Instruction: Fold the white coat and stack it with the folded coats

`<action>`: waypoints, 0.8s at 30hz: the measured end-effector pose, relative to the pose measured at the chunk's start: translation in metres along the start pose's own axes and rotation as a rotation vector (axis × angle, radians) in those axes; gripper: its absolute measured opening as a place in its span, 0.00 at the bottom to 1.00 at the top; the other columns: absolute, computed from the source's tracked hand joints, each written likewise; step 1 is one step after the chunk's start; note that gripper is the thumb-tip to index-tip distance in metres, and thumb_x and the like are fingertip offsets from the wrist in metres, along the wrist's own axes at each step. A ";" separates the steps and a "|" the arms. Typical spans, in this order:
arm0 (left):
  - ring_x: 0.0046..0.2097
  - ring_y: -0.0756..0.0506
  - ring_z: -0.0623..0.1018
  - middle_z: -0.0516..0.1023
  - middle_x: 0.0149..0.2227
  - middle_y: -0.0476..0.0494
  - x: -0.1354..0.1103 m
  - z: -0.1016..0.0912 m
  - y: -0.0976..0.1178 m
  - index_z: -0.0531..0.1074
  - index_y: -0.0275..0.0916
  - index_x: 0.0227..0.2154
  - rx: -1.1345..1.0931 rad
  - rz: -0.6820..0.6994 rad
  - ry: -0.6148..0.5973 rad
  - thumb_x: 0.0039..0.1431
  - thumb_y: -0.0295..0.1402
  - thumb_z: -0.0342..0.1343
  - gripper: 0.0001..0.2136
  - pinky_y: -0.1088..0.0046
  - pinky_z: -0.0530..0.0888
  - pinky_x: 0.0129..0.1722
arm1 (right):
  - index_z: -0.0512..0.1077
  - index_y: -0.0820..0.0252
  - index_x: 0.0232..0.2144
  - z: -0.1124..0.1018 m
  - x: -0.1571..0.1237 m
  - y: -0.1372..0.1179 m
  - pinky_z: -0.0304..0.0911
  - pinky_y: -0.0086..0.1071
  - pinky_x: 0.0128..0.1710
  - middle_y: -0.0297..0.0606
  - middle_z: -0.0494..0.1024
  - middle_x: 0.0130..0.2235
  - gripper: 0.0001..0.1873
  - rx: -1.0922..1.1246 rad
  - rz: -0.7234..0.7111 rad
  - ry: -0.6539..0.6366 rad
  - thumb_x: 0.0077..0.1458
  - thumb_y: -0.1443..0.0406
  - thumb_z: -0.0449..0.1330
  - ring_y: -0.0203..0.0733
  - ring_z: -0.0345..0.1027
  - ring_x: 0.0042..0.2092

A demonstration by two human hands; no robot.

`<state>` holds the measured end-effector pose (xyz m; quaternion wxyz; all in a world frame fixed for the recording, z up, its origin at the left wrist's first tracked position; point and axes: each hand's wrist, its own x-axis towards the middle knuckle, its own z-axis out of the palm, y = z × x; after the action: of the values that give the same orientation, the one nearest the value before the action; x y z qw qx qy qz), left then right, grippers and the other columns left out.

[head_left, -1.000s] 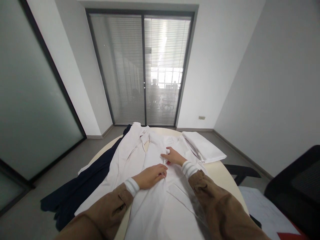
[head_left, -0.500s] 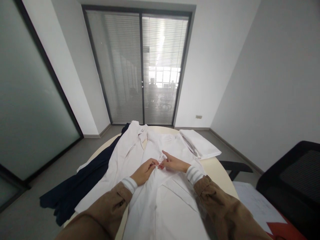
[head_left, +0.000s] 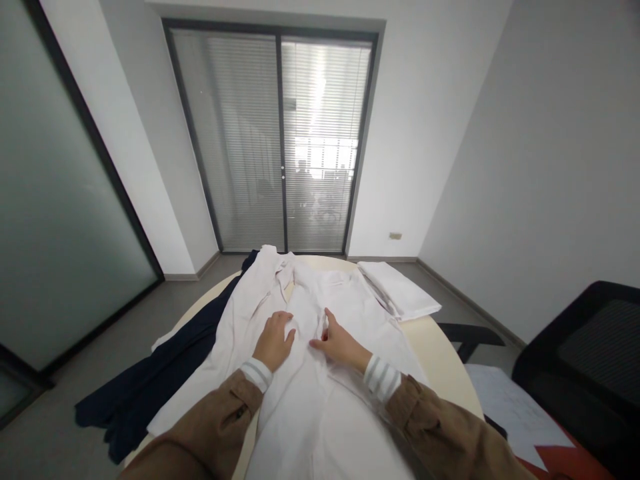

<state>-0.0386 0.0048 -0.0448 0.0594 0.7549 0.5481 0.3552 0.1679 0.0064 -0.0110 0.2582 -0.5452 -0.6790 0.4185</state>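
A white coat (head_left: pixel 320 400) lies spread flat on a round cream table (head_left: pixel 443 360), directly in front of the person. Its long axis runs straight away from them, from the near edge of the table toward the far edge. The collar end points away, toward the glass sliding door (head_left: pixel 280 140) with its lowered blinds, and the hem end comes toward the bottom of the view. The front opening runs down the middle of the coat along that same line. The left hand (head_left: pixel 274 340) lies open and palm down on the coat's left front panel, fingers together and pointing away toward the collar. The right hand (head_left: pixel 341 344) rests on the cloth just across the opening, also open, its fingers loosely spread and angled toward the left hand; the two hands are near each other but apart. Both arms wear brown sleeves with white striped cuffs. A dark blue garment (head_left: pixel 150 377) lies along the coat's left side, partly under it, and hangs off the table edge. A folded white cloth (head_left: pixel 400 292) sits on the table at the far right, just beside the coat's shoulder. A black chair (head_left: pixel 585 373) stands off to the right, with a sheet of paper (head_left: pixel 510 413) lying below and in front of it.
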 end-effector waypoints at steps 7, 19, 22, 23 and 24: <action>0.45 0.42 0.78 0.76 0.42 0.39 0.004 -0.008 -0.001 0.68 0.35 0.50 0.131 -0.261 -0.079 0.63 0.28 0.54 0.13 0.66 0.71 0.46 | 0.47 0.62 0.67 0.022 0.014 0.005 0.62 0.29 0.28 0.40 0.76 0.41 0.45 0.277 0.114 0.110 0.53 0.58 0.62 0.37 0.69 0.30; 0.45 0.43 0.78 0.77 0.44 0.41 0.005 -0.014 0.006 0.68 0.38 0.47 0.100 -0.340 -0.056 0.63 0.29 0.53 0.11 0.68 0.70 0.42 | 0.68 0.65 0.50 -0.009 0.101 -0.006 0.64 0.29 0.28 0.42 0.79 0.36 0.27 0.261 0.221 0.139 0.47 0.65 0.65 0.41 0.72 0.33; 0.47 0.42 0.78 0.75 0.47 0.39 0.005 -0.013 0.004 0.66 0.38 0.50 0.059 -0.341 -0.016 0.63 0.30 0.54 0.14 0.66 0.72 0.44 | 0.71 0.61 0.45 -0.001 0.113 -0.011 0.64 0.28 0.28 0.39 0.79 0.33 0.21 0.354 0.169 0.115 0.44 0.70 0.61 0.41 0.72 0.33; 0.48 0.41 0.77 0.74 0.49 0.38 0.005 -0.012 0.004 0.65 0.37 0.52 0.043 -0.335 0.003 0.62 0.30 0.54 0.15 0.66 0.72 0.45 | 0.71 0.61 0.44 0.002 0.116 -0.013 0.64 0.28 0.29 0.38 0.79 0.32 0.21 0.390 0.146 0.101 0.44 0.71 0.60 0.41 0.73 0.33; 0.49 0.41 0.77 0.73 0.51 0.36 0.004 -0.011 0.002 0.64 0.37 0.53 0.026 -0.330 0.023 0.62 0.30 0.54 0.16 0.65 0.72 0.46 | 0.71 0.60 0.44 0.005 0.118 -0.015 0.65 0.29 0.30 0.37 0.79 0.32 0.21 0.428 0.119 0.086 0.44 0.71 0.59 0.42 0.73 0.33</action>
<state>-0.0429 0.0043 -0.0330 0.1008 0.6513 0.6698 0.3419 0.1241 0.1171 -0.0130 0.3714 -0.5344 -0.5296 0.5441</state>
